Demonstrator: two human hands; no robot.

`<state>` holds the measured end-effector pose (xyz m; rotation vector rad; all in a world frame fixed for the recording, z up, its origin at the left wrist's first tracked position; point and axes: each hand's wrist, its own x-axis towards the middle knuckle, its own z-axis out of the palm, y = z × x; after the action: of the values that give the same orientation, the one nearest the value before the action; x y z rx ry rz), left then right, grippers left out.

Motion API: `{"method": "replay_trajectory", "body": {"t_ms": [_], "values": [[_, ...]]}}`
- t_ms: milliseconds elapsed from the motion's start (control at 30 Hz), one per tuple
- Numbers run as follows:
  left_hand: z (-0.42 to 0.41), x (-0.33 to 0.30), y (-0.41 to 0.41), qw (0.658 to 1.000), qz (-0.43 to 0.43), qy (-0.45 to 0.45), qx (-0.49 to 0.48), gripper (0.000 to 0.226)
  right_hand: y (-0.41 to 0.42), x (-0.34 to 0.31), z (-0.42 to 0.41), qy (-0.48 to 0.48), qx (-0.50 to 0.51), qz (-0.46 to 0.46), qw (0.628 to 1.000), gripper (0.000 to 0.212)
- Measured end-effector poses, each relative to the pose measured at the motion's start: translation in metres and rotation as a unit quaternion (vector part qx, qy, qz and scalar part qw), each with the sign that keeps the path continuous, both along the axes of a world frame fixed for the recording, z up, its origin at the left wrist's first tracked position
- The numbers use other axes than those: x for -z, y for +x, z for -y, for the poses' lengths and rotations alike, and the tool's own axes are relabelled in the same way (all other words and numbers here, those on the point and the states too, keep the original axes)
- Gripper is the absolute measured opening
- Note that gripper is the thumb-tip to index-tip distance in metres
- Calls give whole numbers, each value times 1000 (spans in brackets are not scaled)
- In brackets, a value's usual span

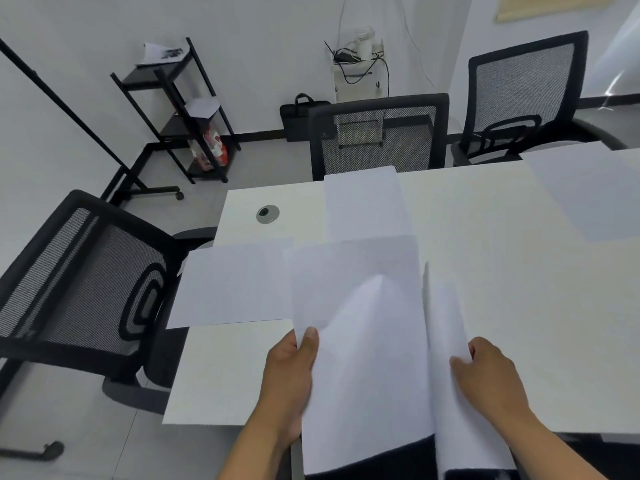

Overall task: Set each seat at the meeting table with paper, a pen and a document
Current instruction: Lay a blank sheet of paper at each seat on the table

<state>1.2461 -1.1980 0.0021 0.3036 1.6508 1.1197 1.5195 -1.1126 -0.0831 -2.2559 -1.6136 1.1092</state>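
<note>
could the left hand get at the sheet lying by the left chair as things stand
Probably not right away: the left hand grips the paper stack. The sheet itself lies uncovered nearby.

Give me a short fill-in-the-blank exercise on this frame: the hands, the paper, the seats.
1. The left hand and the right hand hold a stack of ____ at the table's near edge.
2. The number of sheets already lying flat on the table is ____.
3. The sheet at the left end overhangs the table edge toward a black mesh ____.
4. The round grommet sits in the table's far ____ corner.

Missing words: paper; three; chair; left
</note>
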Motion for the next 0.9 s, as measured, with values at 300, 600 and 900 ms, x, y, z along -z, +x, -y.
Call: {"method": "replay_trajectory", "body": {"t_ms": [300,600,900], "values": [[-5,-28,8,998,32,57,24,31,-8,-21,8,27,-27,-15,999,37],[9,-22,19,998,29,35,36,30,-8,-14,6,8,-48,36,998,29],[19,-28,29,998,37,41,28,31,2,-16,8,-17,-52,97,994,26]]}}
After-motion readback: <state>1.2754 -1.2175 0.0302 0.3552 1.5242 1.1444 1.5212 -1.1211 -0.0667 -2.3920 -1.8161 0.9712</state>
